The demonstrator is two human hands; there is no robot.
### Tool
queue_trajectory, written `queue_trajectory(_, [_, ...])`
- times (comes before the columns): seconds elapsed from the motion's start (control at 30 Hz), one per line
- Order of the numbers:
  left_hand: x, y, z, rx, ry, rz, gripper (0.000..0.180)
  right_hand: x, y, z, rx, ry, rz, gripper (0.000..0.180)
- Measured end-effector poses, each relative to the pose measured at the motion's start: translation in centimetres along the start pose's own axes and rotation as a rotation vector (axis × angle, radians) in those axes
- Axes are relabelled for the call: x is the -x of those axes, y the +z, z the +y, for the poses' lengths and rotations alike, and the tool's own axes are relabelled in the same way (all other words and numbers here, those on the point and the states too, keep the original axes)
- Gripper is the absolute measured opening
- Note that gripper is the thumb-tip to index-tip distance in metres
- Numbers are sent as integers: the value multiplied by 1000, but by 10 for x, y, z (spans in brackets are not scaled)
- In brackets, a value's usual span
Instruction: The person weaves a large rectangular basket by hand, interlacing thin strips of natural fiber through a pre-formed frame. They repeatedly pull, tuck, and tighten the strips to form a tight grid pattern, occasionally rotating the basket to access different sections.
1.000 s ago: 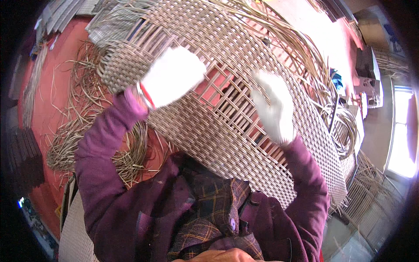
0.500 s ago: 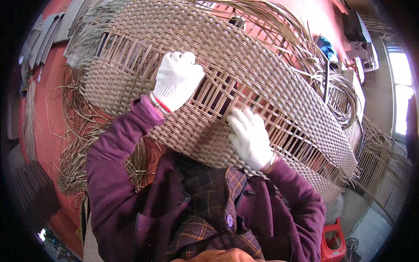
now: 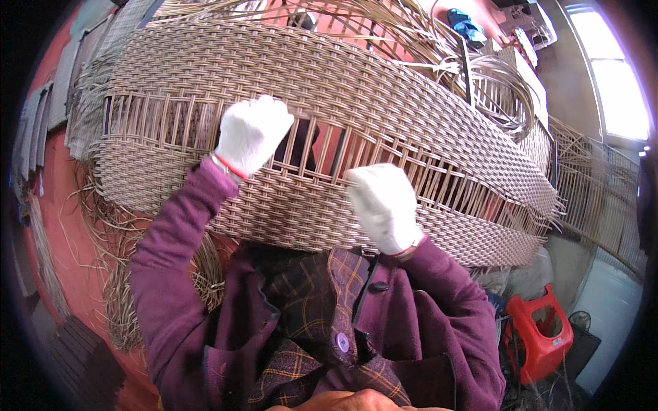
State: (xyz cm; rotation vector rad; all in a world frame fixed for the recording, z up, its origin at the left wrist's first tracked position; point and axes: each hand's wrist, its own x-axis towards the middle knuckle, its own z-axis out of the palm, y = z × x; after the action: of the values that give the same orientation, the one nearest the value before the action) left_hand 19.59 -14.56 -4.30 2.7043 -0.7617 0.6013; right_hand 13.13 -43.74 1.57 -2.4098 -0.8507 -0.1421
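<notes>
A large woven wicker panel [image 3: 384, 89] of pale brown strands stretches across my lap, with an open band of bare upright ribs running through its middle. My left hand [image 3: 250, 133], in a white glove, is closed on the ribs near the left of that band. My right hand [image 3: 384, 205], also white-gloved, is closed on the weave at the band's lower edge, right of centre. Purple sleeves [image 3: 178, 267] lead from both hands down to my body.
Loose wicker strands [image 3: 110, 274] lie heaped on the red floor at the left. Coils of cane [image 3: 500, 89] and more woven frames [image 3: 589, 178] sit at the upper right. A red plastic stool [image 3: 541, 335] stands at the lower right. Flat grey panels [image 3: 41, 123] are stacked far left.
The panel has turned and slid so its open band runs more level. My right hand has come down and left along the weave; my left hand has stayed near the ribs.
</notes>
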Motion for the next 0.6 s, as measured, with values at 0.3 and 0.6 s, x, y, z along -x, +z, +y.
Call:
queue_trajectory(0.3, [-10, -14, 16, 147, -164, 89, 13, 30, -29, 109, 362, 335, 41, 7])
queue_trajectory(0.6, [-28, 1, 141, 182, 126, -245, 22, 70, -40, 82, 221, 122, 39, 27])
